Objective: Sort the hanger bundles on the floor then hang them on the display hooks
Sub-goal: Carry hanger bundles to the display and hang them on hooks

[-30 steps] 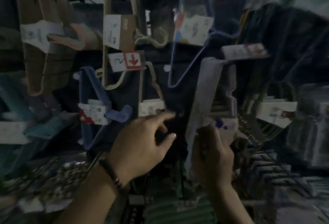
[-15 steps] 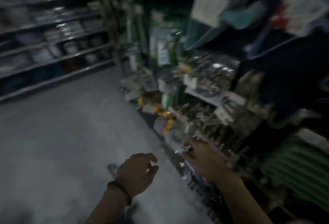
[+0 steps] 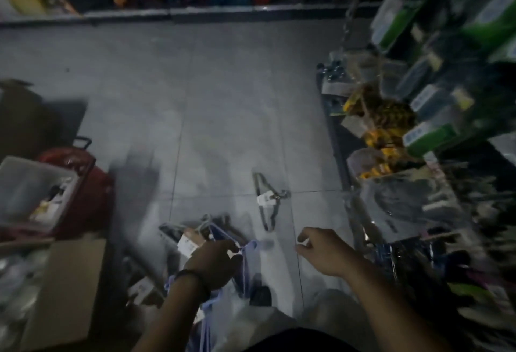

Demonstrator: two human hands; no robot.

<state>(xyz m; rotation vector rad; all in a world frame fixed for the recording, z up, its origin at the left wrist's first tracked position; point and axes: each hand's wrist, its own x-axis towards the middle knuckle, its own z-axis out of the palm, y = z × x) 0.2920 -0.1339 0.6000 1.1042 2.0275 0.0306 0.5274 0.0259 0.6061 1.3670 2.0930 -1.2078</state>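
Observation:
I am looking down at the grey tiled floor point(image 3: 223, 117). A grey hanger bundle point(image 3: 265, 200) with a white tag lies on it, apart from both hands. Closer to me is a heap of hanger bundles point(image 3: 192, 235) with paper tags. My left hand point(image 3: 212, 265), with a dark wristband, is closed on a pale blue hanger bundle point(image 3: 247, 251) at the edge of that heap; more blue hangers trail below my wrist. My right hand point(image 3: 321, 251) hovers above the floor to the right, fingers loosely curled and holding nothing. No display hooks are in view.
A cardboard box point(image 3: 64, 290) stands at lower left, with a red basket point(image 3: 86, 184) and a clear plastic bin point(image 3: 30, 189) behind it. Shelves of packaged goods point(image 3: 391, 133) run along the right. More shelving point(image 3: 167, 12) crosses the far end of the aisle.
The view swung from the hanging display down to the floor. My right hand let go of the pale bundle it held up. My left hand dropped and closed on the blue bundle.

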